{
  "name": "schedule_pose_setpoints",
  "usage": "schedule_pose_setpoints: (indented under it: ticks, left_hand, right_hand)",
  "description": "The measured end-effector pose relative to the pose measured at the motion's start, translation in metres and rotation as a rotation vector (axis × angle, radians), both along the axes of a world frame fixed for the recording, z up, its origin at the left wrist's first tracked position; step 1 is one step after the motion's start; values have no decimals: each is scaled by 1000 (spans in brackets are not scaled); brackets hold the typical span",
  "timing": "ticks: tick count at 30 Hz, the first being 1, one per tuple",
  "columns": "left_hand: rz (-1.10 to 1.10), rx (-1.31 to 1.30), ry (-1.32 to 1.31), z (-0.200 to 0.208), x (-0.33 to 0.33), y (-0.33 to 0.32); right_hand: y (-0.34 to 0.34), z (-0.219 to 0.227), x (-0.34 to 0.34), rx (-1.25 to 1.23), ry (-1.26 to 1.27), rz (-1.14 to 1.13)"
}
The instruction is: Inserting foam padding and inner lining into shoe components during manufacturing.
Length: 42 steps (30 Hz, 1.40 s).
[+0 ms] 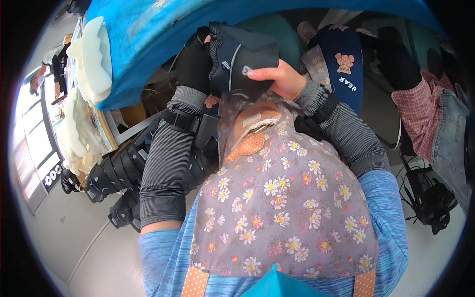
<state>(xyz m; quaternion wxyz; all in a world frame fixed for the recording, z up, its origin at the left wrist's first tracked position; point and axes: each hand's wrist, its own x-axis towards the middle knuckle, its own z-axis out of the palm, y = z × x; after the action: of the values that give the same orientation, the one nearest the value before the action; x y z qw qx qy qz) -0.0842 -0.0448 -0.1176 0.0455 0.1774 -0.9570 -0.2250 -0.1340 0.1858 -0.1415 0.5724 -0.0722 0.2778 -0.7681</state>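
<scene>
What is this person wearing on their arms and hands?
Finely striped dark grey oversleeves with grey cuffs, worn below short, streaked blue shirt sleeves. Black straps with dark fittings circle both near the wrists. The left hand appears to wear a black glove; the right hand shows no glove.

In front of you, a blue-covered table (136,57) arcs from ten to two o'clock. Wavy-edged white pieces (92,62) overlap it at ten, though the warped rim hides whether they rest there. Your pale floor (89,257) bears dark, stacked pieces (118,171) at eight.
</scene>
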Motion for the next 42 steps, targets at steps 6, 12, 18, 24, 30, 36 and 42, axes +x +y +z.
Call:
schedule_pose_setpoints:
  ticks: [6, 12, 18, 24, 30, 36, 42]
  left_hand:
    - [-49, 246, -242, -2, -11, 5]
    - [-63, 419, 52, -21, -1, 2]
    - [33, 23, 34, 8, 0, 8]
    - [89, 262, 122, -14, 3, 0]
    - [132, 850, 64, -72, 6, -41]
    - [13, 328, 310, -71, 17, -16]
    - [220, 525, 235, 2, 26, -7]
  right_hand:
    - [6, -6, 0, -4, 18, -10]
    - [6, -4, 4, 33, 71, 14]
    - [1, -2, 3, -1, -14, -45]
    - [0, -3, 0, 20, 41, -60]
    - [3, -14, 2, -158, -179, -40]
    - [4, -1, 7, 13, 135, 28]
    - [1, -8, 6, 189, 418, -13]
